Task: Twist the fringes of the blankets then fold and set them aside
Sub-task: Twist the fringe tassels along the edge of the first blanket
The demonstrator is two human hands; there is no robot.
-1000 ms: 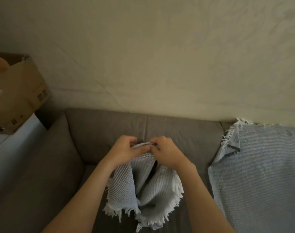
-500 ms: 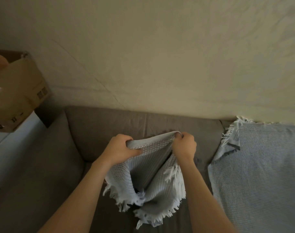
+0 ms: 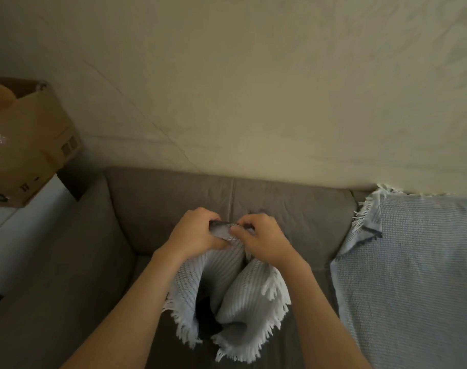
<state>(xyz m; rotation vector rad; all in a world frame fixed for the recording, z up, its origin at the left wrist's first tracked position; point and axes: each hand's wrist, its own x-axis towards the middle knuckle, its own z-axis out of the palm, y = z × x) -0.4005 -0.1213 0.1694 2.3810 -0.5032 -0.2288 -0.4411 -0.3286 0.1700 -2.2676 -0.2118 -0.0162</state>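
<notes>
A small pale blue woven blanket [image 3: 237,294] with white fringes hangs in front of me over the grey sofa [image 3: 67,275]. My left hand [image 3: 193,231] and my right hand [image 3: 261,239] pinch its top edge, close together, almost touching. The cloth droops below them in two folds, with fringe along the bottom. A second, larger pale blue blanket [image 3: 413,275] lies spread over the sofa's right side, a fringed corner turned over at its top left.
A cardboard box [image 3: 27,145] with clear plastic in it sits on a white surface [image 3: 22,225] left of the sofa arm. A beige wall [image 3: 253,89] rises behind the sofa back.
Half a second ago my hands held the top edge stretched apart; now they have come back together at the middle, gathering the edge between them.
</notes>
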